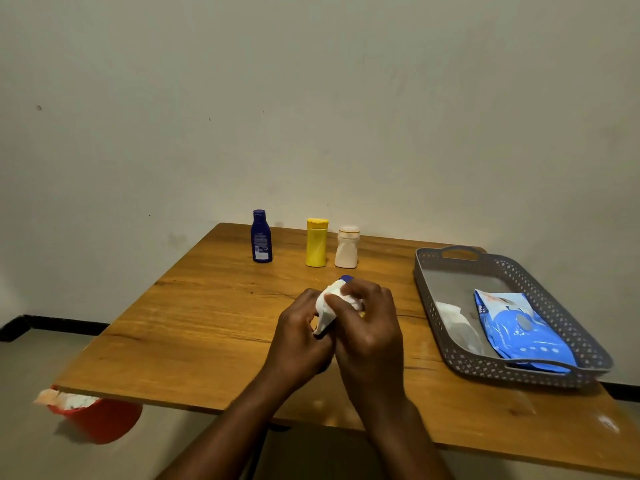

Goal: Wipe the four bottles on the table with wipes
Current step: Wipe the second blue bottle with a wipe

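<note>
Both hands are working above the desk (207, 306); left hand (298, 337) and right hand (367, 327) fingers are gripping the wipe-wrapped bottle (346, 279); slick wet plastic is risking a slip onto the desk.

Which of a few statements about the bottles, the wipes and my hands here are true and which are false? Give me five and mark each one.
1. Three bottles stand upright at the back of the table: true, the dark blue bottle, the yellow bottle and the cream bottle.
2. The yellow bottle lies on its side: false, it stands upright.
3. Both hands hold a blue-capped bottle wrapped in a white wipe: true, left hand, right hand.
4. The blue wipes pack lies on the bare table: false, it lies in the grey basket tray.
5. The red bin stands on the table: false, it sits below the table edge.
</note>
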